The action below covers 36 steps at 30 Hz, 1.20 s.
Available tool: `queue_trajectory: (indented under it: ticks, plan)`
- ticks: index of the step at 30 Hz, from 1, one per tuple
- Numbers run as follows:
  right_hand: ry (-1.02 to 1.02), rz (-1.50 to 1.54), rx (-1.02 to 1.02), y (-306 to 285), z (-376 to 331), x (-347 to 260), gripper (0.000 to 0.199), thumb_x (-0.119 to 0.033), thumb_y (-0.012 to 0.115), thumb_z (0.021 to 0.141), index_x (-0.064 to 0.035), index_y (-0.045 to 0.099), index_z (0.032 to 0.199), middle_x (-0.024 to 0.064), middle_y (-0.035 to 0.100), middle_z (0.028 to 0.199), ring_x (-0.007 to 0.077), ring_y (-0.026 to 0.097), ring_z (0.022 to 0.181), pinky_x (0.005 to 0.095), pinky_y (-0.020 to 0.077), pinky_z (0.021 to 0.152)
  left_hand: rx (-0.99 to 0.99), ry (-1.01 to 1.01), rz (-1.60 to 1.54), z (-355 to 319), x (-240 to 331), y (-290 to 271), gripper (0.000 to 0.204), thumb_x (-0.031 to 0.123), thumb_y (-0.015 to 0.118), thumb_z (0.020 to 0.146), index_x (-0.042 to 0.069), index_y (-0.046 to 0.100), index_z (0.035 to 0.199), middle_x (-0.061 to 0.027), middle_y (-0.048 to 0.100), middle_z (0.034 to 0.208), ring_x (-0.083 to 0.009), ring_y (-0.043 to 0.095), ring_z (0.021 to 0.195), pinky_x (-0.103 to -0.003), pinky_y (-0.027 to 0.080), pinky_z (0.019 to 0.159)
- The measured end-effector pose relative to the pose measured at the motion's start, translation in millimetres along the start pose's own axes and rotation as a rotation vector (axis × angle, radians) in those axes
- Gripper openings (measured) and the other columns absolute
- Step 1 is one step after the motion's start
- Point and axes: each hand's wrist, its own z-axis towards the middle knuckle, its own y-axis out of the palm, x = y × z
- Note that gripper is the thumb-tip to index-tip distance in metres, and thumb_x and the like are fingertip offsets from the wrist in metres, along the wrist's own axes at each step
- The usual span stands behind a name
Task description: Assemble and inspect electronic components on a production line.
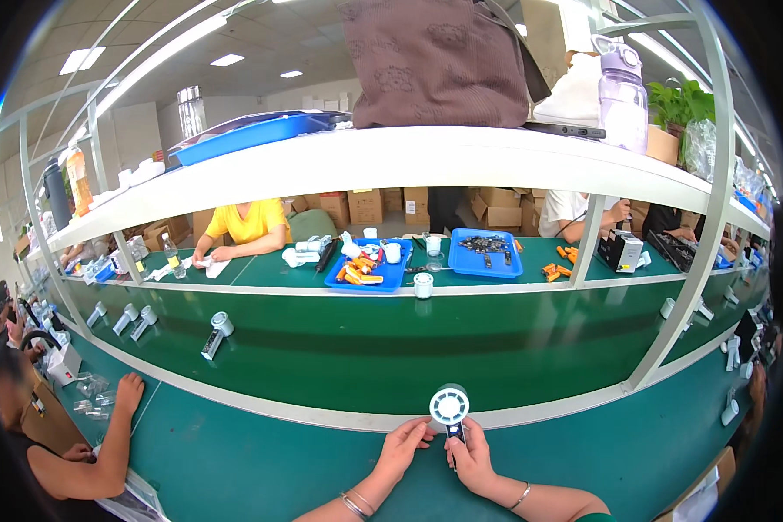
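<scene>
A white handheld fan [449,406] with a round slotted head stands upright near the front of the green conveyor. My right hand [472,458] is closed around its short handle, thumb on the front, over a dark panel. Just left of the fan is my left hand [404,445], its fingers loosely bent and the thumb apart from them. Those fingertips come close to the fan's head; I cannot tell whether they touch it. Nothing shows in the left hand.
Several similar fans [217,333] lie on the green conveyor [339,352] ahead. Beyond it, blue trays [485,255] hold parts. A white shelf [391,165] with metal posts spans above, carrying a brown bag [439,65]. At left, a co-worker's arm [117,444] rests on the bench.
</scene>
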Motion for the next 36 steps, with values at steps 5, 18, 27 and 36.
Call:
queue_trajectory:
  ticks: [5,18,27,36]
  plan:
    - [-0.079,-0.018,-0.039,5.4,-6.4,-11.2,0.044,-0.004,0.042,0.092,-0.0008,0.025,0.132,0.0082,0.051,0.085,0.0088,0.048,0.060,0.0223,0.0426,0.051,-0.002,-0.014,0.003,-1.5,-0.1,-2.8,0.034,0.022,0.049,0.095,-0.003,0.056,0.118,-0.0095,0.064,0.097,-0.0149,0.059,0.089,-0.026,0.048,0.076]
    - [-0.025,-0.002,0.024,5.3,-0.1,-7.4,0.046,-0.005,0.045,0.092,-0.0020,0.026,0.134,0.0066,0.051,0.086,0.0073,0.048,0.062,0.0206,0.0420,0.051,-0.002,-0.011,0.011,-2.8,-0.2,-6.0,0.032,0.020,0.049,0.095,-0.002,0.056,0.117,-0.0099,0.064,0.097,-0.0152,0.059,0.088,-0.027,0.048,0.076]
    - [-0.023,0.013,0.016,5.7,-0.8,-14.3,0.048,-0.006,0.049,0.090,-0.0011,0.028,0.133,0.0060,0.052,0.088,0.0069,0.049,0.065,0.0207,0.0426,0.053,0.000,-0.013,0.006,-3.8,-1.1,-5.2,0.031,0.020,0.049,0.095,-0.002,0.056,0.116,-0.0097,0.063,0.097,-0.0153,0.059,0.088,-0.027,0.048,0.075]
    - [-0.006,0.024,-0.022,14.2,0.8,-30.8,0.050,-0.001,0.059,0.085,0.0020,0.034,0.127,0.0045,0.056,0.095,0.0062,0.053,0.080,0.0208,0.0441,0.066,0.037,0.006,-0.017,2.8,-13.7,-6.8,0.028,0.019,0.051,0.094,-0.002,0.059,0.111,-0.0079,0.064,0.094,-0.0134,0.059,0.086,-0.027,0.048,0.074]
